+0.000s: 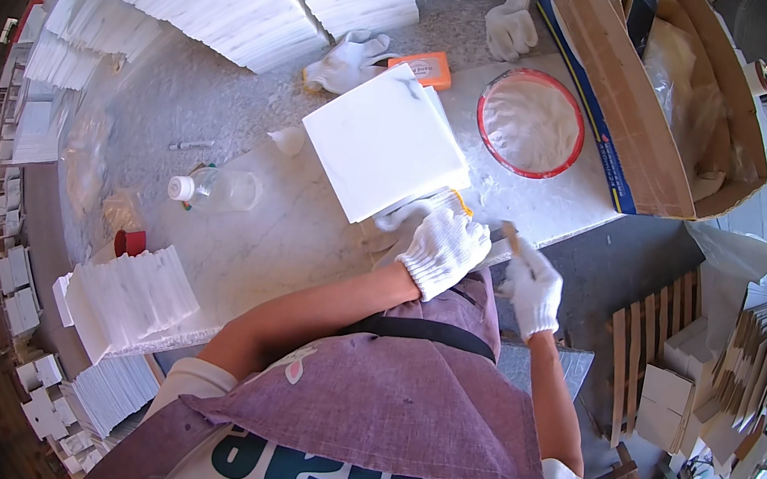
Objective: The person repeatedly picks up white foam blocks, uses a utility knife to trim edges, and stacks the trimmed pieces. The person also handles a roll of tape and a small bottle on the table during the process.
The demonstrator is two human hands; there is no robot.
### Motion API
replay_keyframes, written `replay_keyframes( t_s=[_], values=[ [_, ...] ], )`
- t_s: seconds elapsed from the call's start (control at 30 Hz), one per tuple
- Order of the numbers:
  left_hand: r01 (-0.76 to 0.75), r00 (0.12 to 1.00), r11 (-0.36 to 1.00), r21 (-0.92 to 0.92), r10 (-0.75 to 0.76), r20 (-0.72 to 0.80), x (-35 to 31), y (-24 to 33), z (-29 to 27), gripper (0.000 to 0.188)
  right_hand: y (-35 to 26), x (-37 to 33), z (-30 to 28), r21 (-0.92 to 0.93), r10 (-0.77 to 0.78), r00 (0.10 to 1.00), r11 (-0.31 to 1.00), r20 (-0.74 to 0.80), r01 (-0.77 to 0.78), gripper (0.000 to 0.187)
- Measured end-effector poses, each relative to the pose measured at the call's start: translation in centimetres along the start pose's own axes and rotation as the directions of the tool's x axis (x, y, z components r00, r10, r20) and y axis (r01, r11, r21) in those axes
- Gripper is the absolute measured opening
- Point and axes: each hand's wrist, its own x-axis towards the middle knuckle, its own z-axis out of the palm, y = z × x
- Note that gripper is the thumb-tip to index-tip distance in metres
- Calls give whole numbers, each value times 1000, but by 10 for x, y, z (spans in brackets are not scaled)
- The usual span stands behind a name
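Observation:
My left hand (446, 250), in a white knit glove, is at the table's front edge with its fingers curled in; whatever they hold is hidden. Beside it a loose white glove (399, 220) with an orange cuff edge lies partly under a white square tile (384, 143) with faint grey veins. The tile rests on top of another one. Just right of the edge, my gloved right hand (534, 287) is closed around a small tan, flat-ended stick-like tool (514, 238), which points up toward the left hand. Its exact kind is unclear.
A red-rimmed tub (530, 127) of white powder stands beyond the tile, near a cardboard box (630, 98). An orange box (422, 68) and loose gloves (347, 61) lie behind. On the left are a clear bottle (221, 190), a red cup (129, 243) and tile stacks (135, 299).

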Motion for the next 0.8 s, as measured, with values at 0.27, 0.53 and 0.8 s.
replay_keyframes(
  t_s=[0.27,0.53,0.8],
  values=[
    [151,988,988,13,-151,14,5,-5,-22,18,-29,-18,0,193,96,995,977,-22,-90,42],
    [-23,982,980,-199,-15,-186,24,5,-63,25,-75,-24,3,481,-44,996,874,-77,76,60],
    [-70,963,991,-115,36,-268,43,-21,-73,26,-85,-21,-6,385,-62,995,918,-82,89,59]
  ],
)
